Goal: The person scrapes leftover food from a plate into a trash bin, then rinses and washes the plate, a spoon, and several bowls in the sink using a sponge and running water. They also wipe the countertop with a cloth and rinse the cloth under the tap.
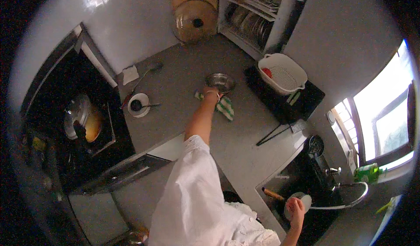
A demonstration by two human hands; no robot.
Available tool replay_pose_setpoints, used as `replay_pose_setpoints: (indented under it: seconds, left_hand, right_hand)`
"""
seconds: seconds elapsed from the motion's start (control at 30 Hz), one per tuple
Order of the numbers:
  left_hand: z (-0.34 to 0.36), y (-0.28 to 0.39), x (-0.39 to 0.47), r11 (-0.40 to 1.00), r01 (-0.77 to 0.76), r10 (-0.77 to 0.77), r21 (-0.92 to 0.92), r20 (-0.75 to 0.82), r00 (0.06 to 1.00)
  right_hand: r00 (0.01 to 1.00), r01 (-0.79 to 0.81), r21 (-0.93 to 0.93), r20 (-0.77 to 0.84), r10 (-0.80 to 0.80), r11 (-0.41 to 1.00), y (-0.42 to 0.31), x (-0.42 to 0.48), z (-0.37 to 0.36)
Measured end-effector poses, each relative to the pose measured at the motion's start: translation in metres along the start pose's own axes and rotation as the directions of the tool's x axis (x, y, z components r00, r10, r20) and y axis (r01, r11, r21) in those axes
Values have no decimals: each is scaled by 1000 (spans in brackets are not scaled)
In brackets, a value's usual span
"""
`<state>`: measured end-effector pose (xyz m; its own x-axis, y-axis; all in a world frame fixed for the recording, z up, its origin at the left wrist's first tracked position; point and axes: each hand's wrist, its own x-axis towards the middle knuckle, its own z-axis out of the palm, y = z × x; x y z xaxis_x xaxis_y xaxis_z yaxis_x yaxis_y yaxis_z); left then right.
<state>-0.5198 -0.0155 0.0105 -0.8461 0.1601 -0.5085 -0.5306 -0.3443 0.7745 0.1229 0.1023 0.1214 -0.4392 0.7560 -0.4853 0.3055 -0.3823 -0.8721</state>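
Note:
My left hand [211, 93] reaches over the countertop, against a green-and-white striped cloth [225, 109]. Cloth shows on both sides of its fingers, which are partly hidden. Just beyond it, close to the fingertips, is a stainless steel bowl [223, 81]. Over the dark sink [316, 218], my right hand [295, 208] grips a round white dish [306, 200], tilted; whether it is a bowl or a plate cannot be told. A utensil with a wooden handle [273, 194] lies beside that dish in the sink.
Left, a cooktop [108, 147] bears a pan under a glass lid [76, 114]. Nearby stand a white bowl with a spoon [140, 112] and a ladle [144, 77]. A white colander [287, 73] sits on a black mat [311, 103]. The tap hose [347, 207] arches over the sink.

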Motion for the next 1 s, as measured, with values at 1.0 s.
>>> replay_pose_setpoints:
  seconds: [1.0]
  left_hand:
    - [-342, 96, -83, 909, -175, 107, -378, -193, 975]
  right_hand:
    - [951, 47, -251, 309, 34, 967, -66, 58, 141]
